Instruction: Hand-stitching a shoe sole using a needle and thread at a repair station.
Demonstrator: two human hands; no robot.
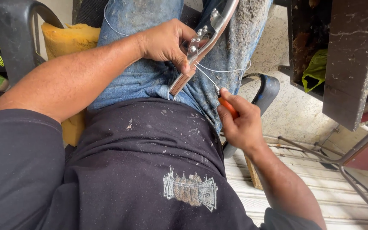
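Setting: rough concrete floor [294, 110], dusty; dark rusted metal post [350, 59] at right with a green rag [316, 70] tucked behind; metal frame tubing [346, 164] lower right. Seated position on a black chair, armrest [20, 34] at left, yellow foam cushion [67, 40] showing beneath.

Lap: faded blue jeans [141, 76], serving as workbench; black printed T-shirt [150, 170], flecked with dust.

Item 1: curved brown strap [201, 47], probably leather, bearing a riveted metal plate [194, 42]. Laid lengthwise along the thigh, lower end near the waistband, so as to stay braced.

Item 2: left hand [167, 42], fingers closed around the strap just beside the plate, pinning it steady against the leg.

Item 3: right hand [241, 121], thumb and fingers clamped together on an orange-handled tool [228, 107], apparently an awl; tip hidden. Held low and to the side, drawing the thread [207, 76] taut away from the strap.

Item 4: pale thread, running from the plate to the tool; slack loop trailing over the knee.
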